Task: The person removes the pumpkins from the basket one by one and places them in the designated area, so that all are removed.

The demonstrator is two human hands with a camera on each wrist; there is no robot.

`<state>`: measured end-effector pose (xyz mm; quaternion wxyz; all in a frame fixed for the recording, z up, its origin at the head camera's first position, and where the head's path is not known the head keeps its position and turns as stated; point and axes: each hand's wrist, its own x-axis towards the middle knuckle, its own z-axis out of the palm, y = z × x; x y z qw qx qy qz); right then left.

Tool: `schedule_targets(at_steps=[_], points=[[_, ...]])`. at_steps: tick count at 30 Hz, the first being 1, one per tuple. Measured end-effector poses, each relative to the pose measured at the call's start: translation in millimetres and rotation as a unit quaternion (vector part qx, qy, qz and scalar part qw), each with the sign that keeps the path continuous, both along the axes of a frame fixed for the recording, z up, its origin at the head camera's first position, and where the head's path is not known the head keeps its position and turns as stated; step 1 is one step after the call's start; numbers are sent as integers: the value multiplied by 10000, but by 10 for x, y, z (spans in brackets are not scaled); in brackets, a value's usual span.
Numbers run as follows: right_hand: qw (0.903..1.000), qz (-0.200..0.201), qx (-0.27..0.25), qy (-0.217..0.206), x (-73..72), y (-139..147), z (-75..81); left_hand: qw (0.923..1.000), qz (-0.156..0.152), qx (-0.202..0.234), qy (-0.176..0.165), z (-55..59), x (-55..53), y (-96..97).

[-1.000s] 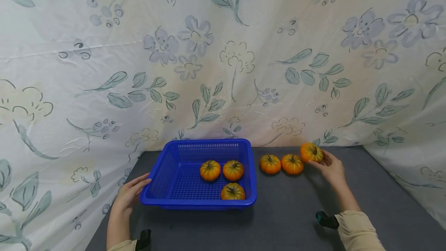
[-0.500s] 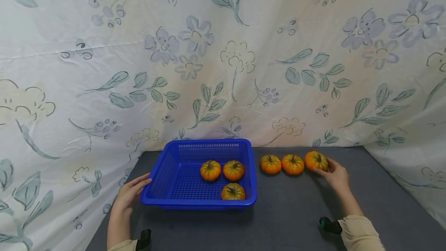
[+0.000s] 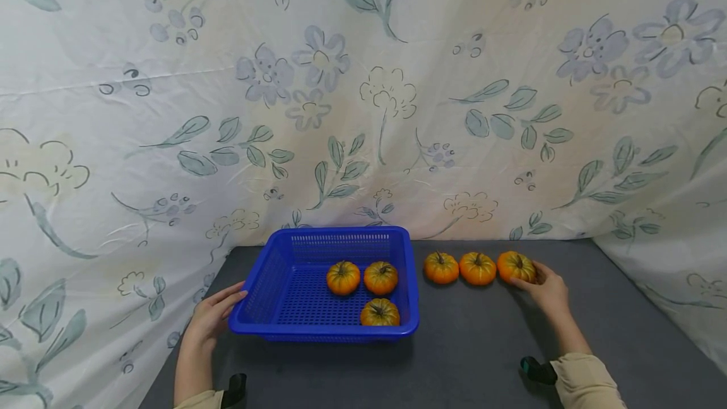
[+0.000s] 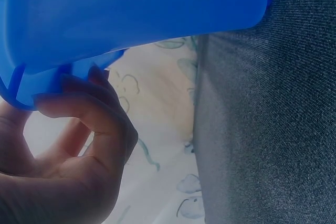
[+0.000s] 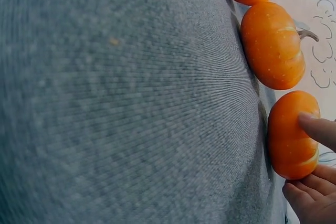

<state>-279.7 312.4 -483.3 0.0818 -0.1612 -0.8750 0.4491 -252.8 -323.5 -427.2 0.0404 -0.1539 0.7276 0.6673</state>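
My right hand [image 3: 548, 289] grips a small orange pumpkin [image 3: 515, 267] at the right end of a row of three on the dark table. Its thumb [image 5: 317, 129] presses the near side of the pumpkin, and the other fingers curl beneath its right side. The middle pumpkin [image 3: 477, 269] and the left pumpkin [image 3: 440, 268] of the row stand beside it. At the left, my left hand [image 3: 211, 315] holds the rim of a blue plastic basket [image 3: 324, 329], with curled fingers under the lip in the left wrist view. Three more pumpkins [image 3: 343, 278] sit in the basket's right half.
The dark cloth-covered table [image 3: 466, 358] stretches in front of the basket and the row. A floral curtain [image 3: 363, 144] hangs right behind the table and along both sides. A black strap piece [image 3: 537, 371] shows at the right wrist.
My right hand has moved the pumpkin to the right and down, from above the row's end onto the table beside the middle one. The left hand and basket have stayed put.
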Motion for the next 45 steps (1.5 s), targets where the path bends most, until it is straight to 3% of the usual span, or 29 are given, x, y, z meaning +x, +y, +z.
schedule_targets(at_steps=[15,30,45], points=[[9995,-195,234,66,-18,-32,-18,9999,80,-87,-18,7,-2,17],[9992,-88,304,251,-4,-23,-41,9998,85,-156,-20,-11,-19,12],[9983,-234,166,501,-35,-174,137,9995,106,-289,19,-16,-9,17]])
